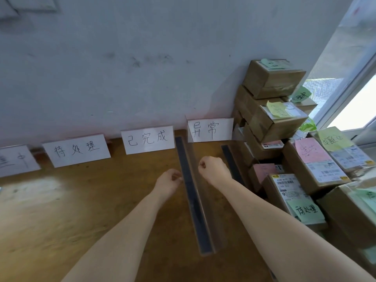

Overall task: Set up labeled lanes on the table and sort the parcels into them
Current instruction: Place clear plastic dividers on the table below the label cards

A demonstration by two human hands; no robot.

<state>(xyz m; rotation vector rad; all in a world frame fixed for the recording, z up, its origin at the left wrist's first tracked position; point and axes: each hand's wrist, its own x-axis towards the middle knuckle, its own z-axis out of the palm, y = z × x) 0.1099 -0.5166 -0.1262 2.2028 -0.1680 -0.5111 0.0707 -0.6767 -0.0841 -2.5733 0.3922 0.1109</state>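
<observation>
A clear plastic lane divider (pixel 193 200) with a black base strip lies lengthwise on the wooden table (pixel 101 210), running from the wall toward me. My left hand (pixel 169 180) pinches its left edge beside the black strip. On the divider's right side, my right hand (pixel 213 169) has its fingers curled on the clear upright wall. Several white label cards stand along the wall: one cut off at the far left (pixel 16 159), then 待处理 (pixel 76 150), 已完成 (pixel 147 139) and 异常 (pixel 210 130). Brown parcels (pixel 272 119) with coloured notes are stacked at the right.
A second divider with a black strip (pixel 231 159) lies between the 异常 card and the parcel stack. More parcels (pixel 317 165) fill the table's right end by a window (pixel 356 98). The grey wall (pixel 142 68) bounds the back.
</observation>
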